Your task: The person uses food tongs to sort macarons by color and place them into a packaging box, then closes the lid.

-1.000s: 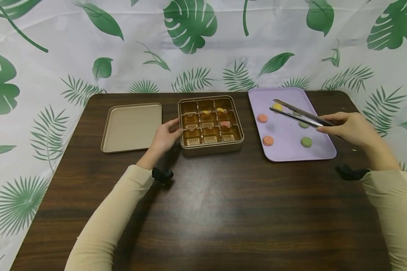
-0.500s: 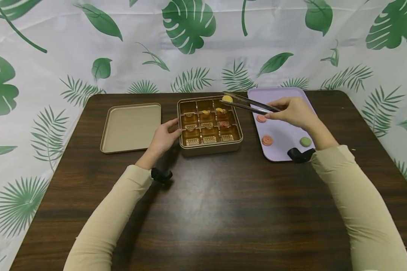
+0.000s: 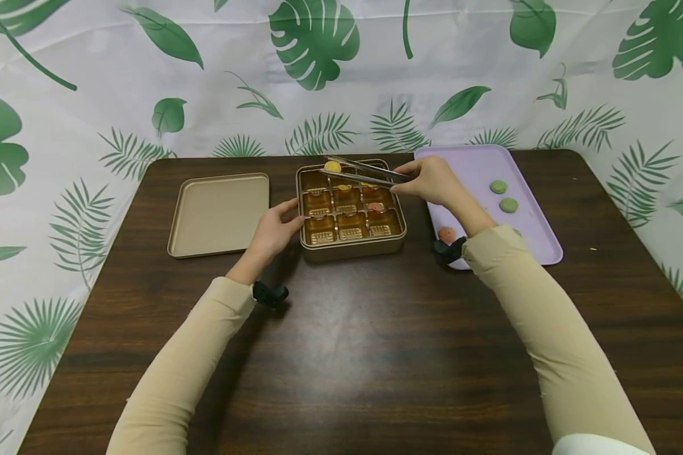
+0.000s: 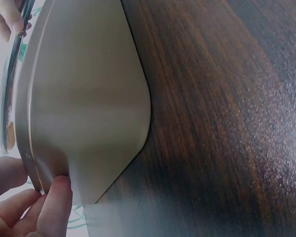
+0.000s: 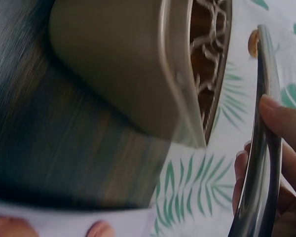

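Observation:
My right hand (image 3: 430,181) grips metal tongs (image 3: 370,179) over the far part of a gold tin (image 3: 355,249). A yellow macaron (image 3: 332,167) is pinched between the tongs' tips, above the far row of the tin. Inside the tin, a gold plastic insert (image 3: 351,226) divides it into compartments. Pieces of yellow and pink show in the far and middle rows. The front row compartments show only bare plastic. My left hand (image 3: 274,231) rests its fingertips against the tin's left side. In the left wrist view, its fingers (image 4: 59,197) touch the tin's wall and rim near a corner.
A lilac tray (image 3: 537,221) lies at the right, partly hidden by the right forearm. It bears green macarons (image 3: 509,205) and a pink macaron (image 3: 446,234). A flat gold lid (image 3: 221,215) lies left of the tin. A leaf-print cloth hangs behind the wooden table (image 3: 341,354).
My right hand has carried the yellow macaron in the tongs leftward from the lilac tray to above the tin. The left hand has stayed at the tin's side.

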